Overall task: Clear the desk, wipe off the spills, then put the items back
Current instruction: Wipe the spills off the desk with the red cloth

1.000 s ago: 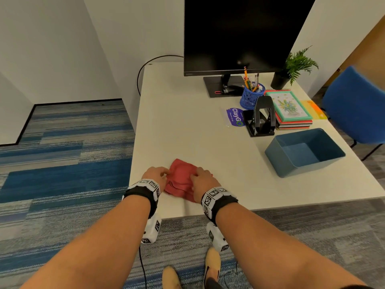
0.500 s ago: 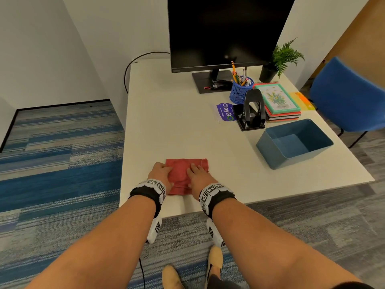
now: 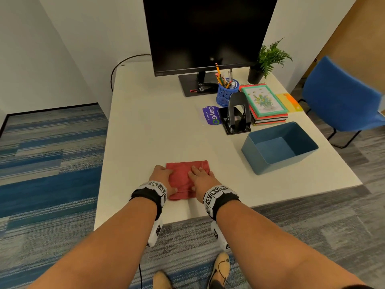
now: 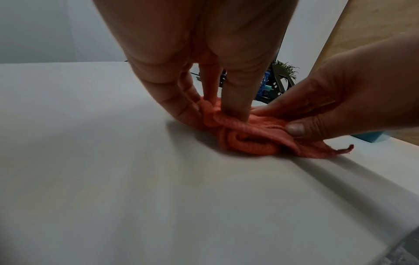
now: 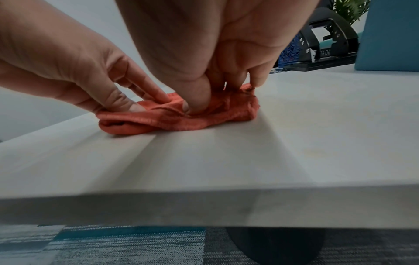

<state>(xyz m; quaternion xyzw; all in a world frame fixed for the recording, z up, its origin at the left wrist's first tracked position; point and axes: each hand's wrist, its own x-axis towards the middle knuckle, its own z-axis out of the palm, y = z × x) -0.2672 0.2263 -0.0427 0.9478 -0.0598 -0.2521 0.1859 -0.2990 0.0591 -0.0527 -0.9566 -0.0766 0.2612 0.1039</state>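
Both hands are down on the red cloth near the front edge of the white surface. The left hand sits on the cloth's left side, thumb and fingers bent onto the fabric and bunching it into rolls, as the left wrist view shows. The right hand covers the right side, thumb tip pushed into the folds and fingers pinching the far edge. The cloth lies folded in a thick, rumpled rectangle, flat against the surface between the two wrists.

Further out on the right, a blue bin stands open near the surface's right edge. Behind it sits a black hole punch, with a purple ClayGo packet just to its left and a stack of notebooks to its right. A blue mesh pencil cup stands behind the punch, by the monitor and its base. A small potted plant occupies the back right corner, and a blue chair stands off beside the surface.
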